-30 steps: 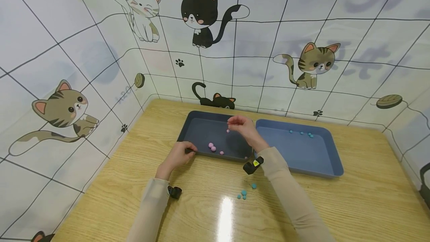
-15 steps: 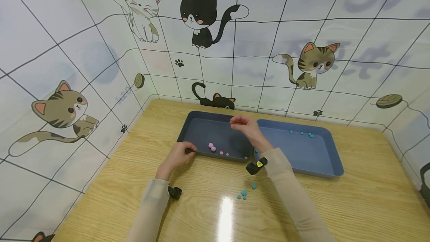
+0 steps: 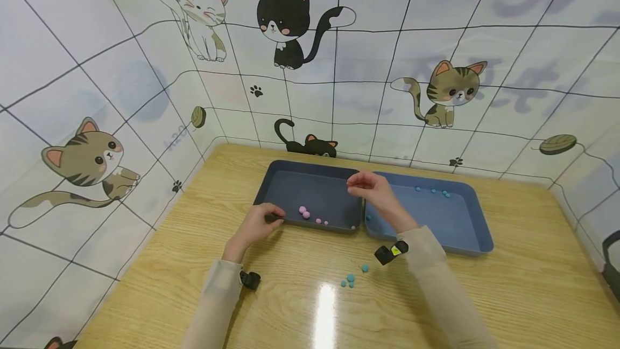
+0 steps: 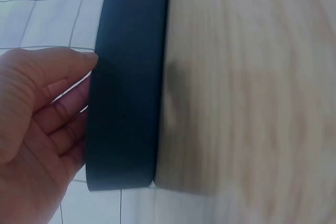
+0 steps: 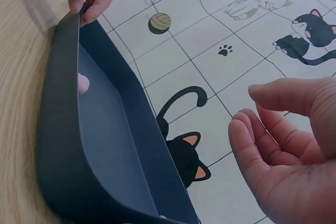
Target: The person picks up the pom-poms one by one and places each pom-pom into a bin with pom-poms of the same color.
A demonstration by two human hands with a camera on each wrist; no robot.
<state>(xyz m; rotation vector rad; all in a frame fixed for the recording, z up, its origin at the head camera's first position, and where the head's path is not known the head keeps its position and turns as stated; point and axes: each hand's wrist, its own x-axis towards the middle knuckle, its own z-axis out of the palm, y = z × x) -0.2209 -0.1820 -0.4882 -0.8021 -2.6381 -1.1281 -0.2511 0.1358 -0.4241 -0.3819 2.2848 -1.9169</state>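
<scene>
My left fingers pinch the near rim of the dark tray, which sits on the wooden table with pink balls inside. My right hand hovers loosely curled, empty, above the trays' meeting edges.

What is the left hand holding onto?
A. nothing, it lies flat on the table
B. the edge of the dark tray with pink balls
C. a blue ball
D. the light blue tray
B. The left hand pinches the near edge of the dark tray, which holds the pink balls.
</scene>
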